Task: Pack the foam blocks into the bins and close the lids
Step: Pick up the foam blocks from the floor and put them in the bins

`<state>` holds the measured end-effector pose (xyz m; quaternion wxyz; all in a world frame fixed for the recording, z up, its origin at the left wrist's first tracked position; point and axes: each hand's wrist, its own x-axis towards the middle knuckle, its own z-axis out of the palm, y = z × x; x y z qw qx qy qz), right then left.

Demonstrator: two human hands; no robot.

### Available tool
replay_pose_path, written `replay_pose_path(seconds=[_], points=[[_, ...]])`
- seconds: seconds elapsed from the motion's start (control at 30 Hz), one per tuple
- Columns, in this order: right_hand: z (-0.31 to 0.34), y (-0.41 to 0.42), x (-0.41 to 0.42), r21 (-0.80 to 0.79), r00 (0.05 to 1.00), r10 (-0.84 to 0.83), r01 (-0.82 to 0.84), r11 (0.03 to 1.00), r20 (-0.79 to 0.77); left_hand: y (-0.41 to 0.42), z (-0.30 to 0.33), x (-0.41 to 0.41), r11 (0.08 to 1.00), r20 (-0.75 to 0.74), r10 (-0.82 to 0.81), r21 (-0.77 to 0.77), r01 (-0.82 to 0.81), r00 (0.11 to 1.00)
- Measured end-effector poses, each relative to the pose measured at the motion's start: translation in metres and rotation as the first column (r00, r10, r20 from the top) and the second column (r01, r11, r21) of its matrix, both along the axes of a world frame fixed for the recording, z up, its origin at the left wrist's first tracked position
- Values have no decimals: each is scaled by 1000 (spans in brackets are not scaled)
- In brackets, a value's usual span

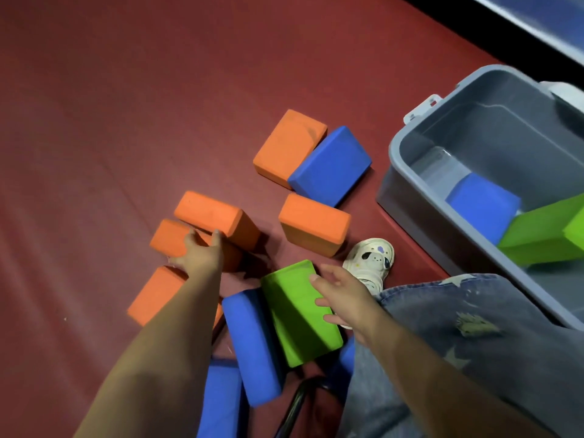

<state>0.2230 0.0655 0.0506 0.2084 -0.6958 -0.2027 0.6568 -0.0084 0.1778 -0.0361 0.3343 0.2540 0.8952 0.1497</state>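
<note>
On the red floor to my right I see the grey bin [392,159], uncovered, a blue and a green block already inside. Loose blocks lie scattered left of it. My left hand [202,256] curls over the stacked orange block [218,218], its long axis running away rightward. My right hand [339,297], fingers spread and holding nothing, hovers at the green block [300,314], nearer the bin.
</note>
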Motion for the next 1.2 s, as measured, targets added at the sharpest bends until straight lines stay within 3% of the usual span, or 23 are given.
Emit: replay_pose_path(seconds=[0.23,0.43,0.53,0.63,0.7,0.77,0.87,0.97,1.03,1.07,1.13,1.17,1.2], points=[[4,0,1,-4,1000,-11,10,1000,-7,-17,25,7,936,26,349,39,-350,937],[10,0,0,-58,998,-20,17,998,-61,-67,72,-20,872,63,431,228,-433,900],[18,2,-2,-191,975,-86,47,980,-203,-115,120,-25,749,282,432,417,-514,857],[24,0,-4,-235,955,-108,42,971,-277,-155,162,-6,686,433,255,549,-477,865],[31,-3,-9,-210,923,-118,41,977,-367,-161,173,16,657,609,192,503,-562,770],[40,-5,-16,-158,887,-126,61,986,-445,-156,173,39,693,763,128,387,-608,633],[49,-2,-15,30,878,-211,247,968,-429,-146,165,84,827,823,-42,348,-442,567],[52,9,11,190,808,-477,559,807,-347,-131,153,119,909,892,-135,285,-304,431],[51,19,37,286,782,-568,623,729,-257,-111,140,138,953,910,-169,249,-172,380],[50,24,49,348,798,-581,596,724,-157,-99,132,146,964,891,-186,248,-101,413],[48,30,71,474,834,-546,451,756,78,-72,108,157,952,689,-270,297,77,673],[46,31,80,523,839,-522,381,763,151,-57,93,159,915,471,-373,331,232,800],[45,32,87,556,843,-503,329,763,190,-42,80,160,844,227,-510,317,433,830]])
